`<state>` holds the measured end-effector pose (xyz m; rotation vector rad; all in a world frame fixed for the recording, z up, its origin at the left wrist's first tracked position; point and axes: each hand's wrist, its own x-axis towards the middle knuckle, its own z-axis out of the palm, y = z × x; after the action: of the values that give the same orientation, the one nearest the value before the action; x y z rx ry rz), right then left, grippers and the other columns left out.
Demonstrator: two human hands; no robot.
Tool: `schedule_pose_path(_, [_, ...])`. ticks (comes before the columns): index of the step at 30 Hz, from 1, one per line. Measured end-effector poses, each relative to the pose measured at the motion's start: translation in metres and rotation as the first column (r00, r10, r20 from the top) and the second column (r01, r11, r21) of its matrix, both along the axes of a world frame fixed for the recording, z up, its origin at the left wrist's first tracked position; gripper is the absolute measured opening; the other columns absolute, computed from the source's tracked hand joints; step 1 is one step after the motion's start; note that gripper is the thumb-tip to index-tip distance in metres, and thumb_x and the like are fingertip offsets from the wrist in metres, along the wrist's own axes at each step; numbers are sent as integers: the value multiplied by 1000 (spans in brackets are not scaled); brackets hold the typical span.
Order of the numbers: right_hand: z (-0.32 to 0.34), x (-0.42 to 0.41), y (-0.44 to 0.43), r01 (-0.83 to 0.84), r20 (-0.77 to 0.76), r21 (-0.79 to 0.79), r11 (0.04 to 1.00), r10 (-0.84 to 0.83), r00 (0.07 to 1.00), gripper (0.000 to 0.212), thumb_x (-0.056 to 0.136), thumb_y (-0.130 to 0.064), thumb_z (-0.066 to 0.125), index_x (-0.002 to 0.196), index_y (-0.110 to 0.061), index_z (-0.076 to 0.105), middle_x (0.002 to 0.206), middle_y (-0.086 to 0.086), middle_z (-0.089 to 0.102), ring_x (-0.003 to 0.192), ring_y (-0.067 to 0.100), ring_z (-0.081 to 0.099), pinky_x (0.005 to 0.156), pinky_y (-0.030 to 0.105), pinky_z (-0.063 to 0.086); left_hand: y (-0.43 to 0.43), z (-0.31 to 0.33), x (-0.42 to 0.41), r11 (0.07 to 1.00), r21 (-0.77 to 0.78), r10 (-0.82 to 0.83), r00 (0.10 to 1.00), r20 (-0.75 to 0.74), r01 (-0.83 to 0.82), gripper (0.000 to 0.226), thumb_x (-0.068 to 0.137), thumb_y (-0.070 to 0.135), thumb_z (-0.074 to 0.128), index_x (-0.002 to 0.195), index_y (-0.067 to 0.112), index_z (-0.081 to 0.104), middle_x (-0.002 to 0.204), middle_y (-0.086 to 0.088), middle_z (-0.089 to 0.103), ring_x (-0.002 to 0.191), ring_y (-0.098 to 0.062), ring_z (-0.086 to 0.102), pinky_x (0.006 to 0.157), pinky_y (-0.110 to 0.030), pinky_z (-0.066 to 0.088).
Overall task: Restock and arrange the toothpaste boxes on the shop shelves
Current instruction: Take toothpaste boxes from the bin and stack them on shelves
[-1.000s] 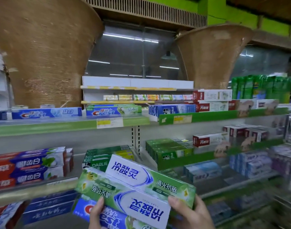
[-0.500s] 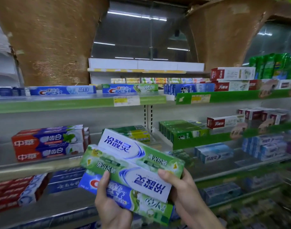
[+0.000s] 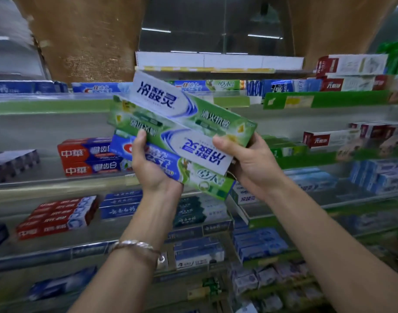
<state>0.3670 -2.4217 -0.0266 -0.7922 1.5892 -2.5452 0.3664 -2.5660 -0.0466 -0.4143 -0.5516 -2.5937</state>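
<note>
Fingers around three toothpaste boxes

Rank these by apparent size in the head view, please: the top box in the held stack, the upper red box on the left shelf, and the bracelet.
1. Top box of the held stack: largest, though nearness to the camera inflates it.
2. Upper red box, partly hidden behind the stack.
3. Bracelet.
</note>
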Motion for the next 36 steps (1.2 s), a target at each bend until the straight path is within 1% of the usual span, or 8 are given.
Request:
schedule_pose_path(3, [12,6,7,-11,-45,24,1000,12,999,47,61,-14,71,105,-7,56,91,7,70,79,20,70,74,39,60,-2,16,1,1000,-13,1,998,-69,-1,29,93,35,47,111,15,60,113,-9,63,107,-30,57,105,-50,42])
schedule_pose_path(8, [22,7,27,-27,-28,28,999,28,999,64,63,-13,72,122,0,52,107,15,67,90,26,67,86,46,55,13,27,6,998,-57,5,997,-78,-9,42,91,37,52,126,13,57,131,-12,58,116,-34,55,105,-52,42])
schedule_pose_path(10, [27,7,40,-49,-37,21,999,50,998,54,64,-9,71,115,-3,55,105,15,68,88,26,69,83,46,57,28,29,4,998,-70,-7,998,-68,2,55,88,39,56,134,9,52,138,-16,54,125,-38,51,106,-57,39])
schedule_pose_path(15, [37,5,92,-17,-102,20,1000,19,995,41,64,-5,69,104,-6,61,98,13,72,84,25,71,76,41,59,86,38,1,995,-94,-45,996,-74,38,51,91,34,53,135,9,51,140,-20,51,122,-40,51,105,-58,39])
schedule_pose_path(22, [36,-5,165,103,-145,15,995,-100,984,56,68,-10,69,120,1,55,112,21,67,95,32,69,82,45,57,162,36,-9,983,-140,-123,991,-51,115,43,89,33,56,126,10,56,130,-21,57,110,-36,58,98,-53,47])
schedule_pose_path(28, [-4,-44,227,181,-83,-66,981,-186,979,32,64,-35,73,88,-15,65,84,0,72,71,12,68,62,24,55,187,14,-25,995,-90,-32,999,41,36,16,92,29,52,91,20,65,87,-1,71,78,-20,67,82,-40,56])
schedule_pose_path(32, [-70,-98,270,250,89,-62,966,-244,966,76,27,-47,94,87,-14,64,76,-4,73,66,7,67,53,17,52,170,-5,-38,992,-45,118,987,111,-114,19,92,29,53,80,24,67,82,2,71,76,-17,67,78,-35,59])
schedule_pose_path(36, [-147,-142,288,268,278,148,952,-300,913,101,13,-49,95,97,-5,62,83,3,75,76,15,71,64,21,58,150,-24,-43,969,-88,239,963,128,-229,15,90,28,52,88,26,66,79,7,73,71,-12,70,66,-30,59])
